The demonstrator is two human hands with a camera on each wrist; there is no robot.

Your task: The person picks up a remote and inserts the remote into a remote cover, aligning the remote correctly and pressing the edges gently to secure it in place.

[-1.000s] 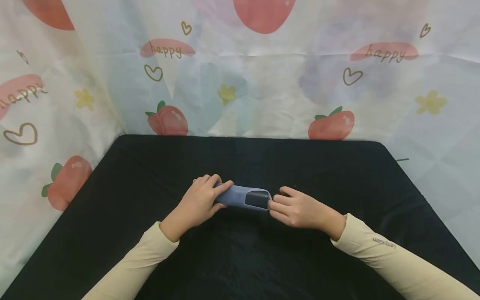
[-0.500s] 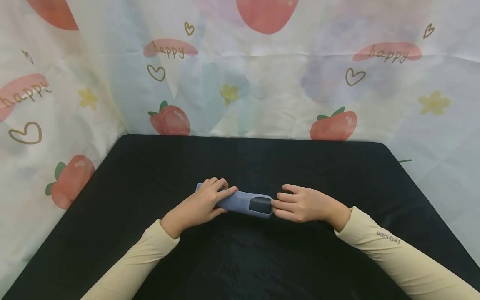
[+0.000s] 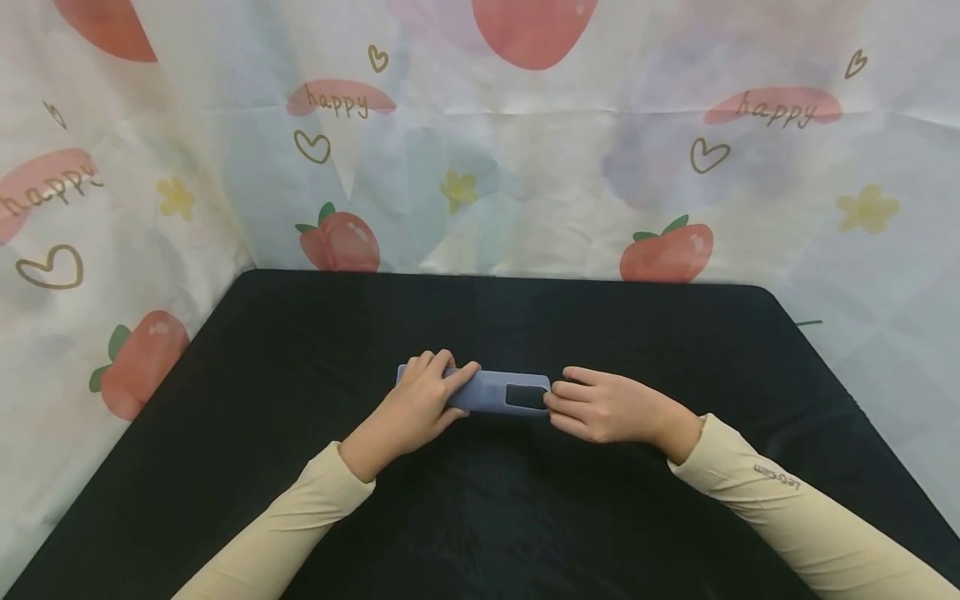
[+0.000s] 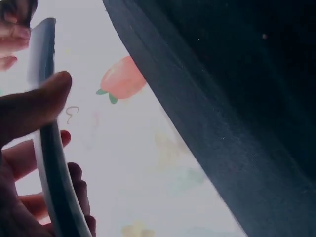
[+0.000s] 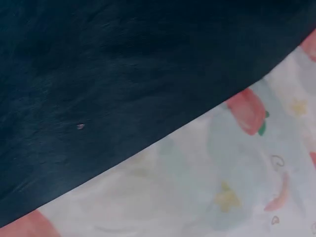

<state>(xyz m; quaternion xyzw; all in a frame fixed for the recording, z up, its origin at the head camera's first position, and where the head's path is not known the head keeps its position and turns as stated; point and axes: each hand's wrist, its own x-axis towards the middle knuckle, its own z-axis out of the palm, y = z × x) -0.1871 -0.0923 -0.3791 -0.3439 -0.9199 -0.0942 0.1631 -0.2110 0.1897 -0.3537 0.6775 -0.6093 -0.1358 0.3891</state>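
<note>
A slim blue phone case [image 3: 487, 392] is held above the black table, long side across the head view. Near its right end is a dark rectangular opening; whether a phone sits inside, I cannot tell. My left hand [image 3: 422, 404] grips the left half, thumb on the near side and fingers over the far one. At the right end my right hand [image 3: 603, 407] pinches the edge beside the opening with curled fingers. The left wrist view shows the case [image 4: 54, 163] edge-on and slightly curved, between thumb and fingers. Neither hand appears in the right wrist view.
A black cloth covers the table [image 3: 480, 517]. Behind it and at its sides hangs a pale curtain [image 3: 525, 167] printed with strawberries, hearts and the word "happy". The table's far edge meets this curtain.
The case tipped down at its right end half a second ago and is now closer to level. My left hand has shifted slightly right; the right hand has barely moved since then.
</note>
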